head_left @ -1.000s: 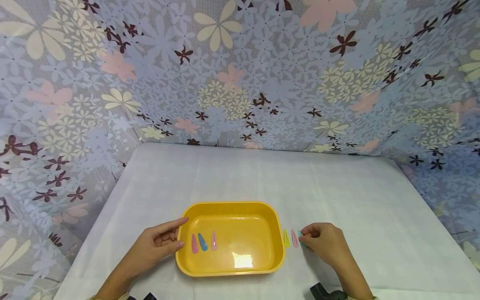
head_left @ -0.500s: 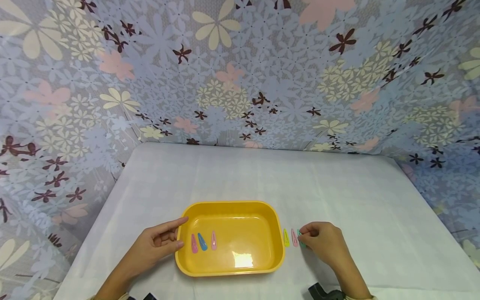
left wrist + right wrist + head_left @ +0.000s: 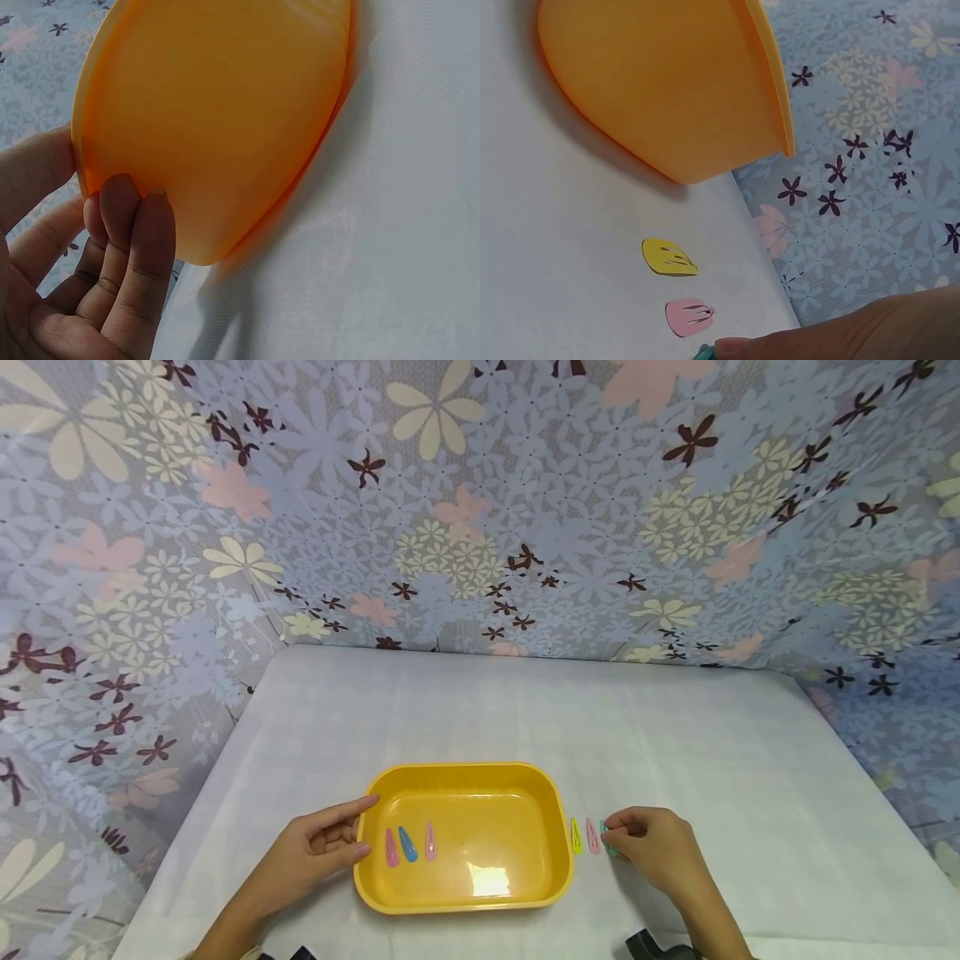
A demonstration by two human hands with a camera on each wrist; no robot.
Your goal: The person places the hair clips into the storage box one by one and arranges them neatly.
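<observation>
The left hand (image 3: 309,850) grips the left edge of a yellow plastic tray (image 3: 480,906), thumb and index finger at the rim; in the left wrist view, other fingertips press its outer wall. Inside the tray's left half lie a pink snap hair clip (image 3: 392,848), a blue hair clip (image 3: 408,844) and a lighter pink hair clip (image 3: 430,842). Just right of the tray, the right hand (image 3: 660,845) pinches a teal hair clip (image 3: 611,850) at the table, partly hidden by the fingers. Beside it lie a yellow hair clip (image 3: 576,837) and a pink hair clip (image 3: 592,837).
A white cloth covers the table (image 3: 480,710). Floral fabric (image 3: 480,527) hangs behind it and along both sides. Dark wrist-camera parts (image 3: 656,946) show at the bottom edge of the head view.
</observation>
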